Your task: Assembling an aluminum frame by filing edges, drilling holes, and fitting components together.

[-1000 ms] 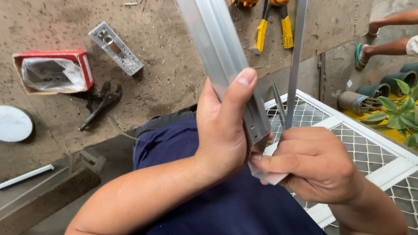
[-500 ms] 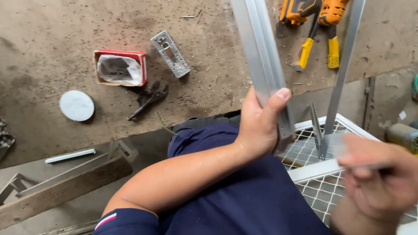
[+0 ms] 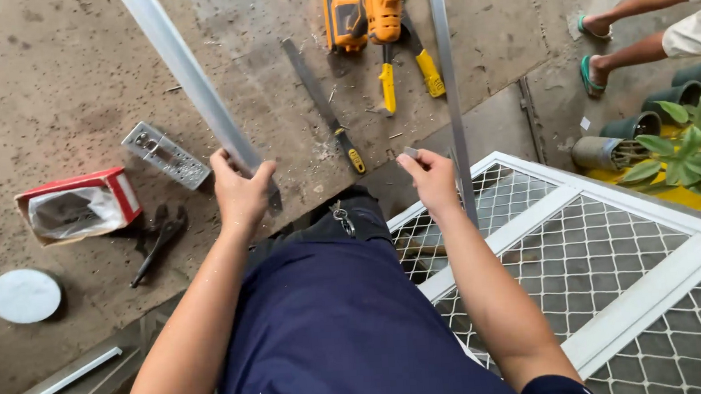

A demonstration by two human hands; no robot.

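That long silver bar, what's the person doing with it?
The person stands over a concrete floor and grips the long silver metal bar near its lower end with the left hand. The right hand pinches a small pale piece in its fingers, beside a thinner metal strip. A white mesh screen frame lies on the right. A drill, yellow-handled snips and a red box lie on the floor.
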